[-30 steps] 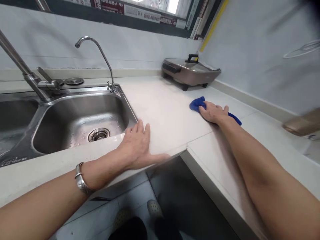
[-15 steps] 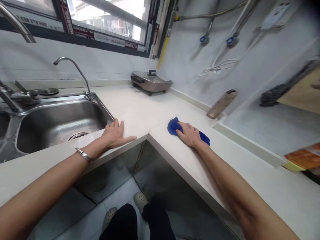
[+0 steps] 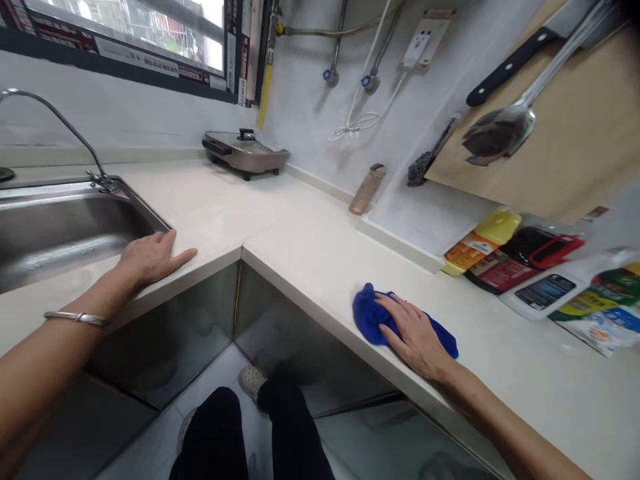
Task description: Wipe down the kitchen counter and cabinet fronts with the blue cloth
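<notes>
On the right arm of the white countertop (image 3: 310, 220), a bunched blue cloth (image 3: 369, 319) lies under my right hand (image 3: 410, 330). The fingers press down over the cloth, and its ends stick out at both sides of the hand. My left hand (image 3: 153, 257) rests on the counter edge beside the steel sink (image 3: 75, 223), thumb spread away from the fingers, with nothing in it. A silver bracelet (image 3: 75, 318) is on the left wrist.
An electric pan with a glass lid (image 3: 247, 152) stands in the far corner. A brown bottle (image 3: 368, 189) is by the wall. Several cleaning bottles (image 3: 545, 287) stand at the right, below a hanging cutting board (image 3: 565, 153), knife (image 3: 510, 67) and spoon (image 3: 505, 130).
My right hand has moved the cloth along the counter toward me and to the right. My left hand stays on the counter edge by the sink. The view has turned to the right.
</notes>
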Motion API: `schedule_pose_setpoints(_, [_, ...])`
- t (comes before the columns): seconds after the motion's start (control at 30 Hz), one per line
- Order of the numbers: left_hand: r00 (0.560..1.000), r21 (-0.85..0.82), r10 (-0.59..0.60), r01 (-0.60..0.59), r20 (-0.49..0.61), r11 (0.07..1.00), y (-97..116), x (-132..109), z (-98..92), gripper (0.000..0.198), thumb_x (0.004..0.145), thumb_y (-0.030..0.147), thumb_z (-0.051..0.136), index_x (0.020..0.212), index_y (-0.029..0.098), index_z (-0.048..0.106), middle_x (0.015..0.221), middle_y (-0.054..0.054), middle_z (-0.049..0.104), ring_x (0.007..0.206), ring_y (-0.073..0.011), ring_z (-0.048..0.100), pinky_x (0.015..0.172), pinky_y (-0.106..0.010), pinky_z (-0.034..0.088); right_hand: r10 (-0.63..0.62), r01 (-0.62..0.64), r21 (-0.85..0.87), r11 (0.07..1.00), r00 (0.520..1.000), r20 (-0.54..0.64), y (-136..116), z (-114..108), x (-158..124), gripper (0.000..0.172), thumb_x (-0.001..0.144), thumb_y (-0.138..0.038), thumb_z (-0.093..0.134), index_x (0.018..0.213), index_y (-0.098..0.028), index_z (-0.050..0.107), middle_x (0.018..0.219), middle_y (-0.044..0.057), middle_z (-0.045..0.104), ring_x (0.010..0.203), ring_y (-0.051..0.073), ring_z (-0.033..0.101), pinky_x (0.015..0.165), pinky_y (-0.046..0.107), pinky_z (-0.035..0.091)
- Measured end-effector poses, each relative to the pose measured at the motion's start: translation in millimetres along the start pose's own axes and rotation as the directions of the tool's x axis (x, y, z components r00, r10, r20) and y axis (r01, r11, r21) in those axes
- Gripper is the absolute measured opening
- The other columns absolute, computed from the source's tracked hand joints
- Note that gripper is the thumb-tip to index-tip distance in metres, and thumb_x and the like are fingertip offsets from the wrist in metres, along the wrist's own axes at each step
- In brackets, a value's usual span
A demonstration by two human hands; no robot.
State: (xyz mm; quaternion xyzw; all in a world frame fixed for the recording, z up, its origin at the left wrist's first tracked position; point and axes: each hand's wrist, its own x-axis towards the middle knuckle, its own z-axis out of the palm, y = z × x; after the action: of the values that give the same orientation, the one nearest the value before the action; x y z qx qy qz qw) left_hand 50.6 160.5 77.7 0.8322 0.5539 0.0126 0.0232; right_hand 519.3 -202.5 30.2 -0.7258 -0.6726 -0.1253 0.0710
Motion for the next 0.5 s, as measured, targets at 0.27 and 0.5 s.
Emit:
schedule_pose_setpoints(0.27, [0.999, 0.012, -0.033, 0.033, 0.028, 0.999, -5.2, 8.9, 4.1, 0.107, 0.09, 0.081, 0.01, 0.165, 0.005, 0.024, 0.166, -0.022, 0.033, 0.143, -0.047, 0.044, 0.118, -0.06, 0.039, 0.422, -0.42, -0.045, 0.907, 0.905, 0.051, 92.1, -10.9, -84.3, 0.06, 0.102, -0.055, 0.03, 0.151, -0.026, 0.047, 0.158, 0.011, 0.052, 0.148, 0.035, 0.044, 0.121, 0.059, 0.038])
schedule_pose_setpoints(0.5, [0.998, 0.024, -0.048, 0.047, 0.036, 0.999, -10.6, 17.8, 9.1, 0.119, 0.081, 0.088, 0.003, 0.165, 0.007, 0.026, 0.163, -0.021, 0.039, 0.137, -0.0475, 0.05, 0.112, -0.061, 0.044, 0.829, -0.81, -0.179, 0.558, 0.55, 0.099, 133.8, -11.4, -41.9, 0.072, 0.1, -0.062, 0.024, 0.156, -0.021, 0.044, 0.163, 0.016, 0.044, 0.145, 0.045, 0.043, 0.114, 0.073, 0.036])
